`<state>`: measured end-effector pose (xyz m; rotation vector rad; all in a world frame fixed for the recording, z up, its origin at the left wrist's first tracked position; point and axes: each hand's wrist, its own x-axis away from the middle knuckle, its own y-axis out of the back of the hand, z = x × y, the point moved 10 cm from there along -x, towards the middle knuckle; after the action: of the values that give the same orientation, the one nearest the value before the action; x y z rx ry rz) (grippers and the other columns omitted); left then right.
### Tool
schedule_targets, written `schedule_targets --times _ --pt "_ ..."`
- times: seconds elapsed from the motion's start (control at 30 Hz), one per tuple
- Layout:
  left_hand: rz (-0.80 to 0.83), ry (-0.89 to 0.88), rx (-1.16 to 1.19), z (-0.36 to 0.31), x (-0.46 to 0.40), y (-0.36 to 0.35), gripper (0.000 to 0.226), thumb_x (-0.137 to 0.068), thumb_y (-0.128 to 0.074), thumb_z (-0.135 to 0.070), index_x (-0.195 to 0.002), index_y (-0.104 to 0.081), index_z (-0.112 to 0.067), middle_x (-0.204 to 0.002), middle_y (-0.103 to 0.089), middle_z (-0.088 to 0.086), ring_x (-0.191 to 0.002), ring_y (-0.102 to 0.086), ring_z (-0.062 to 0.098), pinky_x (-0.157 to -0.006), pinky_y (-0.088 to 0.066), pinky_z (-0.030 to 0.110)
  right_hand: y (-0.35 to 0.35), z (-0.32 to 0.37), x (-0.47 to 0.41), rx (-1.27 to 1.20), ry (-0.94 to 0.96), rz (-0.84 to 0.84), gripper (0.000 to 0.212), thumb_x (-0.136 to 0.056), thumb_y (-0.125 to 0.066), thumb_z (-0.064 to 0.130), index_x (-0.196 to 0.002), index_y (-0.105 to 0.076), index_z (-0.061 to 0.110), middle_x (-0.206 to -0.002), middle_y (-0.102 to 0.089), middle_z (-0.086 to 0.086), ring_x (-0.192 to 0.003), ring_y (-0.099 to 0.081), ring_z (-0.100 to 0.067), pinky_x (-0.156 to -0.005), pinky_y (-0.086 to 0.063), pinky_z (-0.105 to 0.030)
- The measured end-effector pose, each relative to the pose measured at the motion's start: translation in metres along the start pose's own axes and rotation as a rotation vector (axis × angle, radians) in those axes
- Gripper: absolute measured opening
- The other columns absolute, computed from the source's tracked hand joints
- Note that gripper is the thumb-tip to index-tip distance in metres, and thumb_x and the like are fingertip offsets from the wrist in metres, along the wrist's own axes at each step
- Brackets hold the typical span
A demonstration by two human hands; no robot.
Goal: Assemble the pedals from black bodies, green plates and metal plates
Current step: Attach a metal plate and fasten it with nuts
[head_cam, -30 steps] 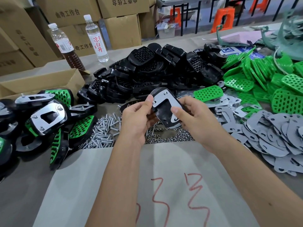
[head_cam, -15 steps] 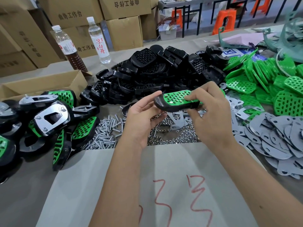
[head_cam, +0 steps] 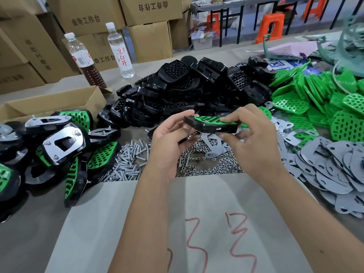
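Above the heap of small steel nuts (head_cam: 206, 164), one black-bodied pedal with green perforated plate (head_cam: 209, 123), pinched between left hand (head_cam: 169, 142) and right hand (head_cam: 254, 138), now turned green-face-up from metal-side-up, likely ready for screws.

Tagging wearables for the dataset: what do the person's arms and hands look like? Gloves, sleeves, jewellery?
Both are bare. Left hand and right hand have no gloves, rings or watch. Both forearms are uncovered down to the frame edge; no sleeves, bands, cables or markings visible.
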<state>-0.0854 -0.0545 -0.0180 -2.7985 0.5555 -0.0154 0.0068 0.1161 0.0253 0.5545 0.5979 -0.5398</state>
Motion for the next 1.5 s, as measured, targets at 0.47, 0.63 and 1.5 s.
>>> schedule_targets --times 0.47,0.63,1.5 --pt "-0.089 0.017 -0.002 0.007 -0.004 -0.002 0.03 -0.103 -0.064 -0.026 -0.085 -0.067 -0.002 -0.09 -0.07 0.01 -0.084 -0.067 0.022 -0.072 -0.056 0.03 -0.034 -0.033 0.014 -0.565 -0.524 0.246 0.035 -0.091 -0.07 0.035 -0.101 -0.065 0.002 -0.095 -0.073 -0.024 -0.073 -0.065 -0.026 -0.062 -0.057 -0.034" --pt "-0.107 0.064 -0.083 0.021 -0.002 -0.012 0.034 -0.103 -0.066 -0.027 -0.092 -0.067 0.005 -0.088 -0.066 0.018 -0.075 -0.063 0.028 -0.061 -0.055 0.034 -0.029 -0.043 0.013 -0.58 -0.603 0.161 0.021 -0.105 -0.06 0.024 -0.114 -0.075 0.011 -0.111 -0.077 -0.015 -0.106 -0.073 -0.034 -0.098 -0.057 -0.056" --pt "-0.015 -0.215 -1.095 0.011 0.007 -0.045 0.035 -0.077 -0.092 -0.035 -0.1 -0.07 -0.021 -0.096 -0.066 -0.006 -0.089 -0.06 0.014 -0.078 -0.05 0.032 0.02 -0.082 0.017 -0.573 -0.765 -0.347 0.033 -0.108 -0.054 0.037 -0.108 -0.066 0.006 -0.088 -0.075 -0.004 -0.085 -0.07 -0.02 -0.094 -0.057 -0.063"
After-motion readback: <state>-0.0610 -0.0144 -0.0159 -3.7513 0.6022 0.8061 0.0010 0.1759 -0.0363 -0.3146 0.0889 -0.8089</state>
